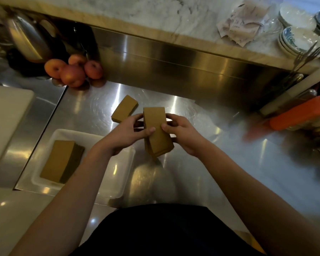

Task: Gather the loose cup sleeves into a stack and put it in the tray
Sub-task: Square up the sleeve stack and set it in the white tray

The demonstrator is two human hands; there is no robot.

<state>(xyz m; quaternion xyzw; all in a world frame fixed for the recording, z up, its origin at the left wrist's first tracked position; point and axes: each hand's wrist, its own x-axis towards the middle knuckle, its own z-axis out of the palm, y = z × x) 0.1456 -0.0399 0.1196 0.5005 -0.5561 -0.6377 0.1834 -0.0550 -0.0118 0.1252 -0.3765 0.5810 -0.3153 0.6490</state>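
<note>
- A stack (158, 132) of brown sleeves is held above the steel counter (201, 163), just right of the tray (118, 172).
- Left hand (127, 134) and right hand (182, 134) are clasped on its opposite sides, thumbs on top.
- A second stack (62, 160) lies in the white tray.
- Loose sleeves (125, 109) lie on the counter behind the hands.
- Apples (73, 71) sit at the back left.
</note>
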